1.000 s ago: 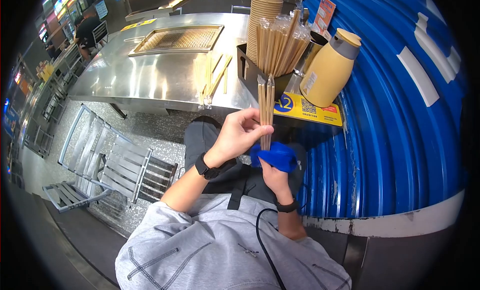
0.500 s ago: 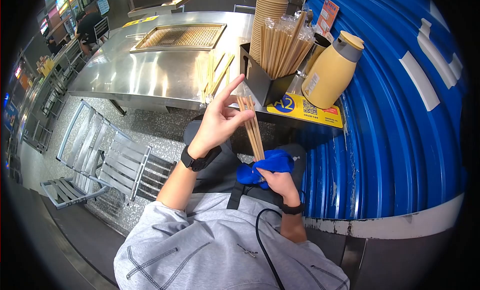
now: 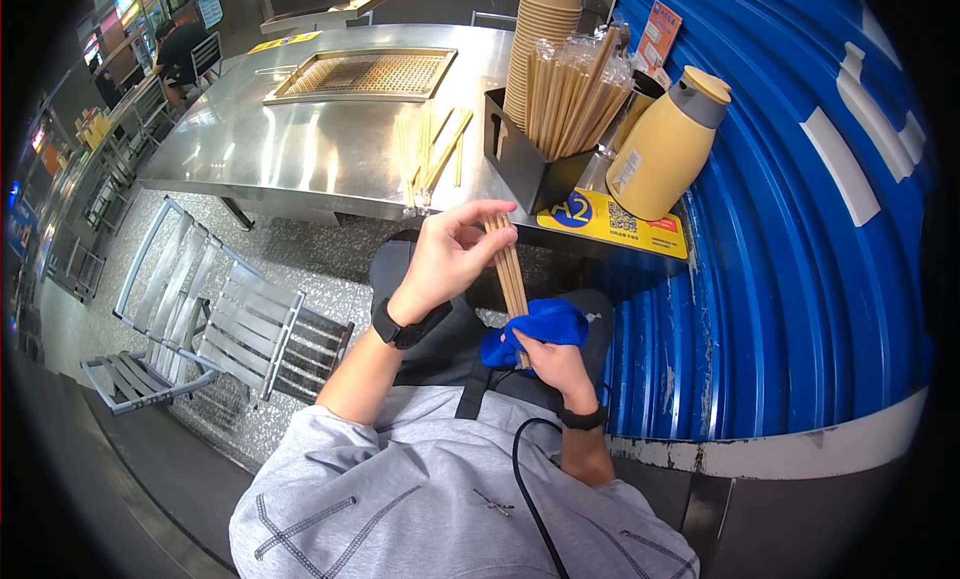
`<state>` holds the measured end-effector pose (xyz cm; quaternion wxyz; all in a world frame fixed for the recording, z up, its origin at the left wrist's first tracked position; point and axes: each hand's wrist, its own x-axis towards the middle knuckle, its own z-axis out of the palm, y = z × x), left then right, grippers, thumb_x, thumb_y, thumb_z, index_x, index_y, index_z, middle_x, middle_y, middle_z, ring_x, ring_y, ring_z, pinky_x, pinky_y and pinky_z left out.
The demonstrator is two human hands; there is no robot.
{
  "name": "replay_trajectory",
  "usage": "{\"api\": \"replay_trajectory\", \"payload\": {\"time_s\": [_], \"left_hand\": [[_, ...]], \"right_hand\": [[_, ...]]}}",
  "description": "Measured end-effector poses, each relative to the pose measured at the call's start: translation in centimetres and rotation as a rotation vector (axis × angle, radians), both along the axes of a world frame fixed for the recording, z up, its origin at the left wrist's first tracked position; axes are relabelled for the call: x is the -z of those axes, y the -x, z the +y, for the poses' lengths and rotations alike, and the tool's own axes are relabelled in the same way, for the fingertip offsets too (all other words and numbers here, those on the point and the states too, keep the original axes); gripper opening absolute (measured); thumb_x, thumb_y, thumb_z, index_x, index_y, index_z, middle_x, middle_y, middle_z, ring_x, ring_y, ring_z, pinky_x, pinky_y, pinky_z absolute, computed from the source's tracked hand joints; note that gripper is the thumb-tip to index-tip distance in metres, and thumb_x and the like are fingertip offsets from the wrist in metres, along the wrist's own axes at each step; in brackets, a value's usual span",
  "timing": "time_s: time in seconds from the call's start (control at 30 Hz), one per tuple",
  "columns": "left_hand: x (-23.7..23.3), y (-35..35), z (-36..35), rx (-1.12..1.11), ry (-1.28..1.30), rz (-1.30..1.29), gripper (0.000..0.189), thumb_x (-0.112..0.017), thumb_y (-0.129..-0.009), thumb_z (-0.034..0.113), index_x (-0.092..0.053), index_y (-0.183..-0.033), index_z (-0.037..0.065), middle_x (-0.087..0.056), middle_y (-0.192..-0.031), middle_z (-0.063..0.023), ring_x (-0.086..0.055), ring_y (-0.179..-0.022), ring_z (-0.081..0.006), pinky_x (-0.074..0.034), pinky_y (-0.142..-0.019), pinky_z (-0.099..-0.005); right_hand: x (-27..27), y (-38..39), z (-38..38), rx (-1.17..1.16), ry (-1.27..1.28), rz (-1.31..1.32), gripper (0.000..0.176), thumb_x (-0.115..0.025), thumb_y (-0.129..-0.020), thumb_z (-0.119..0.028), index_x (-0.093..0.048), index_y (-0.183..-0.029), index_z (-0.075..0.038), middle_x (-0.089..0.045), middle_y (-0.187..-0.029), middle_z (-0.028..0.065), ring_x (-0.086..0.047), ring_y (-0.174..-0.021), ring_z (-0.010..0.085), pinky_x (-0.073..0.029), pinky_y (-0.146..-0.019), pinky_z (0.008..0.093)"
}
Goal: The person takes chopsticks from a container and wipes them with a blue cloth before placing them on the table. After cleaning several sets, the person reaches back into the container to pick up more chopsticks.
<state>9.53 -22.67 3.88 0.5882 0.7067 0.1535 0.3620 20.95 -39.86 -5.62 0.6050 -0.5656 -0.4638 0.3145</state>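
Observation:
Over my lap, my left hand (image 3: 452,251) pinches the upper end of a small bundle of wooden chopsticks (image 3: 511,279) between its thumb and fingers. The bundle slants down to my right hand (image 3: 556,361), whose fingers are closed round a blue cloth (image 3: 553,324) and the lower part of the sticks. The cloth is wrapped partly about the lower ends, which show a little below it. On the steel table's front edge, beyond my left hand, lie several loose chopsticks (image 3: 440,159).
The steel table (image 3: 230,149) holds a grill grate (image 3: 365,74), a black box (image 3: 535,174) with wrapped chopsticks, stacked paper cups (image 3: 540,39) and a yellow jug (image 3: 668,144). Blue corrugated wall (image 3: 780,309) on the right, slatted chairs (image 3: 245,324) on the left. A person (image 3: 182,57) sits far back.
My left forefinger, raised and stretched before, has bent down to the top of the chopsticks. The lower stick ends now show below the cloth.

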Motion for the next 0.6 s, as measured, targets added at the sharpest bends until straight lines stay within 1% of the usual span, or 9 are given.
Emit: {"api": "replay_trajectory", "payload": {"time_s": [0.07,0.13,0.2,0.23,0.33,0.43,0.5,0.53,0.6], "left_hand": [[0.7,-0.2,-0.4,0.033,0.005,0.003,0.03,-0.067,-0.088,0.007,-0.061,-0.117,0.001,-0.07,-0.091,-0.0047,-0.064,-0.072,-0.0046,-0.051,-0.061,-0.018],[1.3,-0.5,-1.3,0.083,0.003,0.071,0.028,-0.067,-0.088,0.007,-0.063,-0.115,0.001,-0.07,-0.088,-0.0043,-0.064,-0.074,-0.0048,-0.051,-0.063,-0.0186],[1.8,-0.7,-2.5,0.148,0.019,0.093,0.028,-0.067,-0.088,0.006,-0.063,-0.115,0.0,-0.069,-0.087,-0.0045,-0.064,-0.075,-0.0054,-0.051,-0.065,-0.0195],[2.0,-0.9,-2.8,0.136,-0.038,0.045,0.028,-0.067,-0.088,0.005,-0.062,-0.115,0.0,-0.069,-0.086,-0.0048,-0.064,-0.076,-0.006,-0.051,-0.067,-0.0201],[2.4,-1.2,-2.6,0.141,0.086,-0.027,0.026,-0.067,-0.087,0.005,-0.064,-0.112,-0.001,-0.068,-0.082,-0.0041,-0.064,-0.073,-0.0058,-0.051,-0.064,-0.0209],[1.9,-1.1,-2.2,0.121,0.13,-0.033,0.027,-0.068,-0.087,0.005,-0.064,-0.113,0.001,-0.067,-0.082,-0.0017,-0.061,-0.071,-0.004,-0.05,-0.062,-0.0193],[1.4,-1.0,-1.9,0.088,0.151,-0.017,0.028,-0.069,-0.087,0.005,-0.064,-0.114,0.002,-0.066,-0.081,0.0002,-0.058,-0.068,-0.0016,-0.048,-0.06,-0.0177],[1.6,-1.0,-1.5,0.078,0.133,-0.042,0.03,-0.07,-0.086,0.009,-0.064,-0.115,0.002,-0.069,-0.08,-0.002,-0.06,-0.065,-0.0026,-0.048,-0.056,-0.0175],[1.5,-0.8,-1.0,0.033,0.132,-0.06,0.029,-0.07,-0.087,0.008,-0.064,-0.115,0.001,-0.069,-0.081,-0.0026,-0.06,-0.065,-0.0031,-0.048,-0.056,-0.0177]], "right_hand": [[-0.1,0.2,0.4,0.001,-0.025,0.068,0.012,-0.063,-0.09,-0.006,-0.067,-0.097,0.003,-0.067,-0.085,0.0062,-0.064,-0.073,0.012,-0.051,-0.064,0.0251],[-0.4,0.4,1.0,0.018,-0.053,0.168,0.011,-0.062,-0.091,-0.005,-0.067,-0.098,0.002,-0.067,-0.085,0.0061,-0.063,-0.072,0.0124,-0.051,-0.064,0.0248],[-1.9,0.7,1.5,0.092,-0.104,0.126,0.01,-0.062,-0.091,-0.005,-0.066,-0.097,0.002,-0.066,-0.084,0.0053,-0.063,-0.071,0.012,-0.05,-0.062,0.0245],[-2.6,0.8,1.6,0.131,-0.131,0.104,0.009,-0.061,-0.092,-0.005,-0.065,-0.097,0.002,-0.066,-0.084,0.0049,-0.062,-0.071,0.0118,-0.05,-0.061,0.0243],[-3.6,0.9,1.8,0.129,-0.147,0.097,0.007,-0.062,-0.09,-0.003,-0.066,-0.093,0.003,-0.064,-0.081,0.0047,-0.061,-0.069,0.0116,-0.049,-0.058,0.0243],[-3.7,0.4,2.0,0.128,-0.204,-0.089,0.006,-0.063,-0.089,-0.001,-0.066,-0.087,0.003,-0.064,-0.079,0.0061,-0.062,-0.067,0.0126,-0.048,-0.056,0.0251],[-3.3,0.5,1.8,0.119,-0.159,-0.023,0.005,-0.064,-0.087,0.0,-0.067,-0.084,0.002,-0.064,-0.077,0.0073,-0.062,-0.065,0.0148,-0.047,-0.056,0.0265],[-3.0,0.5,1.6,0.116,-0.136,0.01,0.005,-0.064,-0.086,0.0,-0.068,-0.082,0.002,-0.065,-0.076,0.0079,-0.062,-0.065,0.0159,-0.047,-0.056,0.0272],[-1.6,-0.2,1.3,0.087,-0.162,-0.152,0.005,-0.065,-0.084,0.0,-0.068,-0.081,0.002,-0.065,-0.075,0.0085,-0.063,-0.064,0.0179,-0.047,-0.057,0.0287]]}}
